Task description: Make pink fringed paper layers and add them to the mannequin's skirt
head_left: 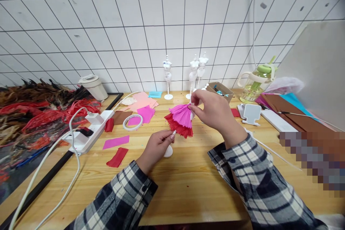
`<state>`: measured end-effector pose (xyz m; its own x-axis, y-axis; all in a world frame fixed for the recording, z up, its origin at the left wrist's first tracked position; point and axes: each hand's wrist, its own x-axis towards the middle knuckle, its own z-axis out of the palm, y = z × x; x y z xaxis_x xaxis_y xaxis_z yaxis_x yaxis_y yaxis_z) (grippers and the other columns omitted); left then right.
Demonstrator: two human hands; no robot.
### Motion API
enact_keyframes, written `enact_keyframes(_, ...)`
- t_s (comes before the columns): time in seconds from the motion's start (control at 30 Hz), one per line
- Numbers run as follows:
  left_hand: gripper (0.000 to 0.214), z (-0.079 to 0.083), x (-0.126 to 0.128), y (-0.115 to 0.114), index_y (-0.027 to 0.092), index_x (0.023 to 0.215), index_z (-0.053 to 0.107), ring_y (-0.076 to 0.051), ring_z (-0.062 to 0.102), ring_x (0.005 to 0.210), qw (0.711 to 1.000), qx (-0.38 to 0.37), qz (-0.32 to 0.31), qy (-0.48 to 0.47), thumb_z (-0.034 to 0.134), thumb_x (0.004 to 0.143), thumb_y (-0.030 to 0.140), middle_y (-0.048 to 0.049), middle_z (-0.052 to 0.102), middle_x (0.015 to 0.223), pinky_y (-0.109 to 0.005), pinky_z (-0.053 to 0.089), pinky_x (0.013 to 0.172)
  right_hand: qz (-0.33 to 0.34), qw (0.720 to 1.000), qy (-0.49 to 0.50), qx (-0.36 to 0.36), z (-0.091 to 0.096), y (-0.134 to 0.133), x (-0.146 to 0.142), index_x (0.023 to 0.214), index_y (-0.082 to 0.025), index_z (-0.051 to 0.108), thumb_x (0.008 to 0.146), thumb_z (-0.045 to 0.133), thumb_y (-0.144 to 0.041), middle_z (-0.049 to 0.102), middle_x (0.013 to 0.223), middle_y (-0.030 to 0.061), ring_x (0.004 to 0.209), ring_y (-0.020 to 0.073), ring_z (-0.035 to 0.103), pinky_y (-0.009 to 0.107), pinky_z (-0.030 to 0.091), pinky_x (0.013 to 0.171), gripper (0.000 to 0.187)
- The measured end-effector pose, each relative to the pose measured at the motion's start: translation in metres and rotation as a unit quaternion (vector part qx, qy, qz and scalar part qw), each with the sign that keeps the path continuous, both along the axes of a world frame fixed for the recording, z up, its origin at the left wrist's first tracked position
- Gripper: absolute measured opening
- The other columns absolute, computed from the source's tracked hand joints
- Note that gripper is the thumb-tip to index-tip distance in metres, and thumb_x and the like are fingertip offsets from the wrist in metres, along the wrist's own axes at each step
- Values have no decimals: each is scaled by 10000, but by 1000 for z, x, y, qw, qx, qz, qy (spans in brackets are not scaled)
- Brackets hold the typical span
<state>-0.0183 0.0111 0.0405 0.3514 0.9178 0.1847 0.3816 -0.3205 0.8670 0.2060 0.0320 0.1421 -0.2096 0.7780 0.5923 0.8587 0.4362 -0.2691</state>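
A miniature dress form, tilted, wears a layered paper skirt (181, 115), pink over red with ragged edges. My left hand (159, 146) is closed on the form's thin white stand pole, just below the red layer. Its round white base (168, 151) shows beside that hand. At the waist of the skirt, my right hand (208, 109) pinches the gathered pink paper and hides most of the form's body. On the wooden table (188, 190) left of my hands lie a pink paper strip (116, 142), a red paper piece (117, 157) and a roll of white tape (132, 122).
Several white dress forms (167, 72) stand by the tiled wall, near a cardboard box (221, 91). A power strip (93, 131) with cables, a white cup (93, 87) and feathers (32, 97) are left. On the right are a green-lidded bottle (254, 84) and white phone stand (251, 114).
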Motion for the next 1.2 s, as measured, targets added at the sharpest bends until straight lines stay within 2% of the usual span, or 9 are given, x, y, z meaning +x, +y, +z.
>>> enact_keyframes(0.1, 376, 0, 0, 0, 174, 623, 544, -143, 469, 619, 1000, -7, 9, -10, 520, 864, 461, -3, 506, 614, -233, 359, 569, 4, 1000, -18, 11, -2, 1, 1, 836, -227, 690, 856, 651, -294, 713, 840, 23, 786, 198, 610, 298, 313, 603, 80)
enact_keyframes(0.27, 367, 1, 1, -1, 174, 634, 555, -147, 482, 625, 999, -11, 21, -22, 520, 870, 452, -4, 518, 617, -235, 369, 577, 4, 999, -45, 27, -3, 0, 2, 907, -245, 759, 902, 587, -302, 714, 880, 47, 792, 203, 614, 316, 318, 589, 181)
enact_keyframes(0.43, 365, 2, 0, -1, 176, 619, 542, -142, 473, 613, 1000, -4, 4, -7, 515, 874, 436, -2, 516, 613, -235, 357, 573, -3, 1000, -14, 2, 2, -3, -1, 860, -233, 728, 869, 628, -292, 696, 806, 24, 755, 188, 601, 298, 315, 585, 116)
enact_keyframes(0.6, 356, 0, 1, 0, 173, 641, 556, -132, 439, 586, 1000, -29, -2, -13, 517, 873, 440, 11, 488, 605, -234, 342, 562, -4, 1000, 12, -11, 2, -3, -1, 950, -235, 685, 848, 651, -269, 697, 811, 0, 721, 167, 604, 280, 320, 582, 112)
enact_keyframes(0.8, 354, 0, 1, 1, 172, 640, 547, -130, 440, 586, 1000, -19, -3, -11, 509, 877, 432, 14, 486, 608, -239, 341, 569, 68, 995, -35, 56, -2, -3, -1, 994, -263, 733, 896, 564, -175, 701, 1059, 28, 888, 177, 630, 285, 378, 637, 214)
enact_keyframes(1.0, 339, 1, 0, 1, 172, 643, 533, -131, 456, 605, 999, 7, -29, 31, 477, 891, 397, 17, 485, 610, -242, 339, 595, 101, 990, -67, 76, -6, -1, -4, 945, -250, 758, 853, 553, -108, 708, 1029, 18, 868, 169, 629, 279, 392, 630, 266)
enact_keyframes(1.2, 337, -1, 0, 1, 172, 650, 537, -130, 454, 605, 1000, 2, -19, 18, 476, 893, 397, 18, 483, 615, -242, 338, 592, 129, 988, -15, 86, -2, -4, -4, 985, -232, 750, 846, 570, -128, 701, 1031, 31, 861, 167, 638, 279, 449, 679, 250)
